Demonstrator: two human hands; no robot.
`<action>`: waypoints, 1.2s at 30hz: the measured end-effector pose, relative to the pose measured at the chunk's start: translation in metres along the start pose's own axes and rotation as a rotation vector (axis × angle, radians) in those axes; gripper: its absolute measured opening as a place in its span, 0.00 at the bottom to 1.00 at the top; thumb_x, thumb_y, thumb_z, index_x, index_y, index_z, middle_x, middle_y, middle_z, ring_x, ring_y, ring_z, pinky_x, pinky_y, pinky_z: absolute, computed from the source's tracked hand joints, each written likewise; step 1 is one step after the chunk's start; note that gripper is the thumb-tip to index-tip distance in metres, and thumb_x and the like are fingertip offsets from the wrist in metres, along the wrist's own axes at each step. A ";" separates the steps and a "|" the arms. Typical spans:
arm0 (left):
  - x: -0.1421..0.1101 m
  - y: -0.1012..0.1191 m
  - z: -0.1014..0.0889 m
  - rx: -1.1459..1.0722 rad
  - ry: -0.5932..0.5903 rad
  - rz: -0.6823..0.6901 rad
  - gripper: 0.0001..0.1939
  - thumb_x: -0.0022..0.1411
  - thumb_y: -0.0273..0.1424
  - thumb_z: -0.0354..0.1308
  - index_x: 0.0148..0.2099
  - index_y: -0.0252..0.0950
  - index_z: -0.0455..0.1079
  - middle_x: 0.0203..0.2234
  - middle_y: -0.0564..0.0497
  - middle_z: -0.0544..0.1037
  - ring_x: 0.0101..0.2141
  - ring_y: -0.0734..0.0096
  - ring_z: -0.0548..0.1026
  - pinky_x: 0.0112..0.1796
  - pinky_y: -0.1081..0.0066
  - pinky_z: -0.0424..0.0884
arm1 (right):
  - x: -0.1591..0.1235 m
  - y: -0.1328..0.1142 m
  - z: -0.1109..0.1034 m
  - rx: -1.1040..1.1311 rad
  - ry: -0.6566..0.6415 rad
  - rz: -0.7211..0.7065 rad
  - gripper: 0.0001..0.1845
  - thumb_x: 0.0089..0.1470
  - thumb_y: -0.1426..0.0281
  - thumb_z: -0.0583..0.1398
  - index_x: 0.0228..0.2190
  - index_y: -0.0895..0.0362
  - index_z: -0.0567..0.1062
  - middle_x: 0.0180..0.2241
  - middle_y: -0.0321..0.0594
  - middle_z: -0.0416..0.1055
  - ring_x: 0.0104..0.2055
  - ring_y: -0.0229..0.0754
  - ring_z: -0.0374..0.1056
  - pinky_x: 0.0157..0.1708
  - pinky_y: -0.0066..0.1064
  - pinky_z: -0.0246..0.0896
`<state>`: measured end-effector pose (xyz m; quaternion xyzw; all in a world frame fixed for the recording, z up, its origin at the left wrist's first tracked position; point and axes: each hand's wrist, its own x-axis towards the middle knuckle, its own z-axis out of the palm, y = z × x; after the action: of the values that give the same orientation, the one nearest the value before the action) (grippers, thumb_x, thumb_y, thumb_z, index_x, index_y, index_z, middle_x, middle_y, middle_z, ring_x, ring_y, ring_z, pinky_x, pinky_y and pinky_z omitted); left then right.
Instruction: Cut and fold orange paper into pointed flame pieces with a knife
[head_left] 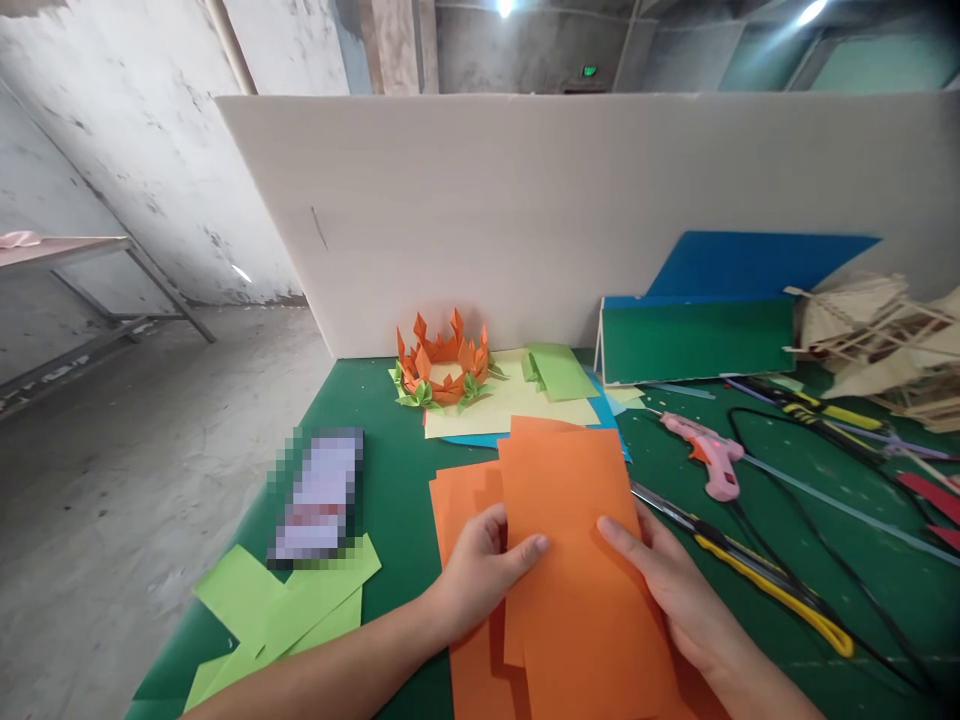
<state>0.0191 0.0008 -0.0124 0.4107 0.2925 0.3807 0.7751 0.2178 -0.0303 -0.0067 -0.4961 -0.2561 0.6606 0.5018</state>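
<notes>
Watching remotely through the head camera, I face a tall white board [480, 220] standing along the far edge of a green table [395, 520], whose left edge slants down toward the near corner. Beyond that side, I see concrete floor [157, 480]. Front and center, I have orange sheets [574, 600] between two bare hands, the left hand [480, 565] gripping the left edge and the right hand [671, 575] the right, each thumb pressed on the front face and the fingers behind. More orange paper [461, 500] spreads beneath, its edges fanned out to the left.

At far right, a stick model [859, 305] stands next to a green panel [697, 342], with a blue panel [761, 265] rising behind. Green cards [322, 605] overlap at near left, one corner reaching the table's edge. Ahead of the hands lies a cream sheet [495, 422]; on its left end sits an orange paper crown [450, 392] with green leaves. I get a strip of green tabletop between the orange paper and a pixelated object [319, 495] at left; the masking hides whether it touches the cards. Just past the right hand, a yellow-handled tool [776, 585] runs diagonally, leaving me tighter quarters on that side. Beyond it rests a pink glue gun [716, 455], and a folded green paper [562, 372] lies at the cream sheet's right end.
</notes>
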 end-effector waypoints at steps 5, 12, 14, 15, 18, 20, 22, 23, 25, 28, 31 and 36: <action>0.000 0.000 -0.006 0.001 0.061 0.025 0.23 0.59 0.40 0.65 0.54 0.35 0.69 0.52 0.39 0.77 0.49 0.51 0.77 0.50 0.54 0.74 | -0.001 -0.005 -0.005 0.000 -0.097 -0.028 0.41 0.43 0.58 0.71 0.59 0.46 0.67 0.57 0.44 0.71 0.55 0.60 0.69 0.51 0.50 0.67; -0.004 -0.002 -0.002 0.117 0.017 0.139 0.20 0.63 0.39 0.61 0.55 0.35 0.69 0.55 0.40 0.73 0.55 0.49 0.72 0.53 0.54 0.71 | 0.004 -0.003 -0.010 -0.004 -0.109 -0.016 0.35 0.49 0.63 0.69 0.58 0.46 0.68 0.56 0.42 0.71 0.55 0.57 0.69 0.53 0.49 0.66; -0.005 -0.002 -0.001 0.121 0.007 0.145 0.20 0.64 0.38 0.60 0.56 0.36 0.69 0.56 0.40 0.73 0.55 0.49 0.71 0.53 0.55 0.71 | 0.004 -0.003 -0.008 -0.008 -0.087 -0.010 0.37 0.47 0.62 0.70 0.58 0.47 0.67 0.55 0.43 0.72 0.54 0.58 0.70 0.51 0.50 0.67; -0.005 -0.002 -0.001 0.128 0.016 0.148 0.20 0.65 0.38 0.59 0.56 0.36 0.69 0.56 0.40 0.73 0.55 0.50 0.72 0.53 0.55 0.71 | 0.003 -0.003 -0.006 -0.017 -0.072 -0.011 0.38 0.46 0.61 0.70 0.58 0.47 0.67 0.55 0.44 0.73 0.54 0.59 0.70 0.51 0.50 0.68; -0.005 -0.002 -0.001 0.150 0.059 0.159 0.18 0.67 0.38 0.57 0.56 0.36 0.69 0.55 0.41 0.74 0.54 0.52 0.73 0.52 0.57 0.71 | 0.001 -0.002 -0.002 -0.042 -0.049 -0.031 0.42 0.43 0.59 0.71 0.59 0.47 0.66 0.54 0.44 0.73 0.54 0.60 0.70 0.51 0.52 0.67; -0.005 -0.002 -0.002 0.148 0.079 0.160 0.18 0.67 0.38 0.57 0.55 0.36 0.70 0.53 0.42 0.75 0.52 0.53 0.74 0.51 0.58 0.72 | -0.001 -0.002 0.000 -0.045 -0.054 -0.045 0.44 0.42 0.59 0.72 0.60 0.46 0.65 0.55 0.44 0.72 0.54 0.60 0.70 0.51 0.53 0.66; -0.004 -0.002 -0.002 0.136 0.092 0.151 0.18 0.66 0.39 0.57 0.55 0.37 0.70 0.52 0.42 0.76 0.50 0.54 0.76 0.49 0.59 0.73 | -0.002 -0.003 0.000 -0.046 -0.060 -0.045 0.45 0.42 0.59 0.72 0.60 0.46 0.64 0.56 0.44 0.72 0.54 0.60 0.69 0.52 0.52 0.66; -0.004 -0.002 -0.002 0.131 0.098 0.146 0.19 0.66 0.40 0.57 0.54 0.37 0.70 0.52 0.42 0.76 0.49 0.54 0.76 0.48 0.60 0.74 | -0.003 -0.004 0.000 -0.050 -0.066 -0.039 0.45 0.42 0.60 0.72 0.61 0.46 0.63 0.56 0.44 0.71 0.55 0.60 0.69 0.52 0.52 0.66; -0.004 -0.002 -0.002 0.127 0.107 0.135 0.19 0.65 0.41 0.58 0.54 0.37 0.71 0.51 0.43 0.77 0.48 0.54 0.77 0.45 0.61 0.75 | -0.004 -0.005 -0.001 -0.058 -0.086 -0.020 0.44 0.44 0.61 0.71 0.61 0.45 0.63 0.57 0.43 0.71 0.55 0.59 0.69 0.52 0.51 0.66; -0.004 -0.001 -0.001 0.132 0.108 0.133 0.18 0.65 0.41 0.58 0.52 0.37 0.71 0.50 0.43 0.77 0.47 0.55 0.77 0.44 0.62 0.75 | -0.004 -0.005 -0.003 -0.052 -0.123 0.006 0.42 0.48 0.62 0.69 0.62 0.45 0.61 0.58 0.42 0.70 0.56 0.57 0.68 0.53 0.49 0.66; -0.005 0.000 -0.001 0.151 0.118 0.136 0.17 0.66 0.41 0.57 0.52 0.37 0.72 0.49 0.44 0.78 0.46 0.56 0.77 0.43 0.65 0.75 | -0.002 -0.001 -0.006 -0.062 -0.128 -0.003 0.39 0.49 0.62 0.69 0.60 0.45 0.64 0.58 0.41 0.69 0.56 0.58 0.68 0.52 0.50 0.66; -0.005 0.000 -0.002 0.167 0.133 0.129 0.19 0.65 0.42 0.57 0.53 0.37 0.71 0.48 0.43 0.78 0.45 0.56 0.78 0.41 0.65 0.75 | 0.000 0.004 -0.007 -0.043 -0.138 -0.007 0.35 0.49 0.63 0.69 0.58 0.46 0.67 0.58 0.42 0.69 0.56 0.58 0.68 0.53 0.49 0.66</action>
<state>0.0152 -0.0028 -0.0128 0.4659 0.3468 0.4305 0.6909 0.2229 -0.0333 -0.0125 -0.4593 -0.3056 0.6859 0.4745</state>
